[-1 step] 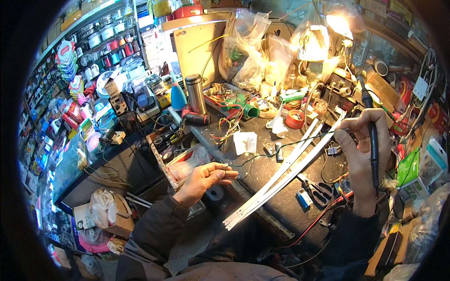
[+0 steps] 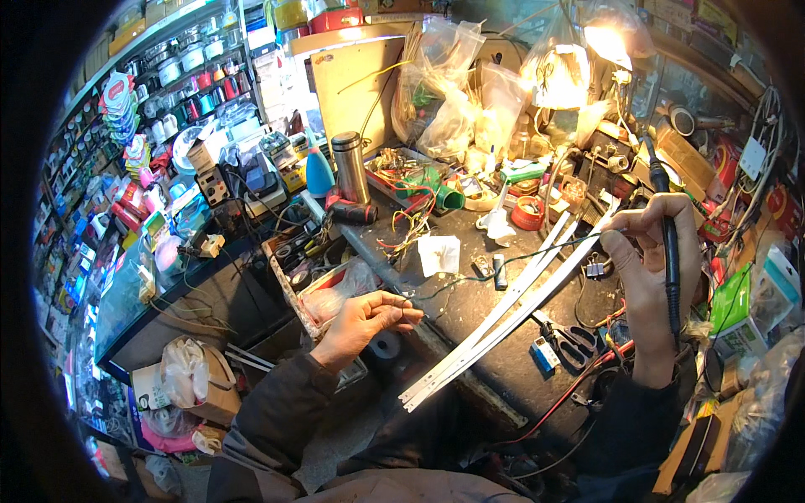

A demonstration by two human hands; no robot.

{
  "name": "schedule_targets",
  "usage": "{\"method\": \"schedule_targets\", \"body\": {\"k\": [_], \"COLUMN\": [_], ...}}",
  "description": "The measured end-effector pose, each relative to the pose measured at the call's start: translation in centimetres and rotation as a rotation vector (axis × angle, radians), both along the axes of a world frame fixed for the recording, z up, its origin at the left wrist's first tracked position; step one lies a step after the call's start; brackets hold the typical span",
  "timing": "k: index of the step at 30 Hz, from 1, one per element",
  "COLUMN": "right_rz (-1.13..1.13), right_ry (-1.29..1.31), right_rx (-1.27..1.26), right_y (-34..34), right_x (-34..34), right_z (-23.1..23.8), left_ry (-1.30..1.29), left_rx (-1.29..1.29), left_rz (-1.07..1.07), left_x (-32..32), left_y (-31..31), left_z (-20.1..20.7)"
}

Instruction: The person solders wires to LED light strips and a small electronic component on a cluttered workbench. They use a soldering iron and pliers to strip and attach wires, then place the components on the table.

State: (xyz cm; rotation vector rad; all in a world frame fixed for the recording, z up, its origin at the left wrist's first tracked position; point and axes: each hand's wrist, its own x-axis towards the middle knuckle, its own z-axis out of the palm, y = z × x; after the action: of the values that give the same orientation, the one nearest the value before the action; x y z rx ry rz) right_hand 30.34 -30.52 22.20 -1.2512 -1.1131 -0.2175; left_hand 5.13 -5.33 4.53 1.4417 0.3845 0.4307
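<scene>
A thin dark green wire spans the gap between my two hands above the workbench. My left hand pinches its left end between thumb and fingertips. The wire's other end is pinched between thumb and forefinger of my right hand, which also has a slim black soldering iron tucked along its fingers, held nearly upright. Below the wire, long white perforated strips lie slantwise across the bench, their near ends jutting past its front edge. Black-handled scissors rest right of the strips.
A steel flask, a red-black tool and tangled wires stand at the back left. A red tape roll sits near a bright lamp. An open drawer is left of the bench, and a small blue box lies near the scissors.
My right hand, with the soldering iron and the wire end, has shifted very slightly to the right. Everything else looks the same.
</scene>
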Motion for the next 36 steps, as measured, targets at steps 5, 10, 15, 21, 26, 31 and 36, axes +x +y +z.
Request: {"method": "schedule_targets", "body": {"k": [5,10,15,21,26,31,36], "right_rz": [-0.015,-0.008,0.028,0.018,0.008,-0.004,0.015], "right_ry": [-0.025,-0.023,-0.001,-0.037,-0.062,-0.033,-0.055], "right_rx": [-0.009,0.002,0.003,0.004,0.017,-0.036,-0.067], "right_y": [0.1,0.2,0.1,-0.4,-0.5,-0.3,0.0], "right_x": [0.3,0.3,0.0,-0.4,0.1,-0.4,-1.1], "right_z": [-0.2,0.0,0.0,0.2,0.4,0.2,0.2], "left_ry": [0.032,0.084,0.114,0.247,0.19,0.091,0.205], "left_rx": [0.049,0.119,0.258,0.52,0.918,0.958,0.408], "left_rz": [0.043,0.049,0.194,0.252,0.29,0.389,0.296], "left_x": [-0.5,-0.9,-0.7,-0.2,0.5,1.4,1.6], "left_y": [-0.4,-0.6,-0.8,-1.4,-1.5,-0.8,-0.7], "left_z": [0.5,0.4,-0.5,0.4,1.1,1.1,1.4]}}
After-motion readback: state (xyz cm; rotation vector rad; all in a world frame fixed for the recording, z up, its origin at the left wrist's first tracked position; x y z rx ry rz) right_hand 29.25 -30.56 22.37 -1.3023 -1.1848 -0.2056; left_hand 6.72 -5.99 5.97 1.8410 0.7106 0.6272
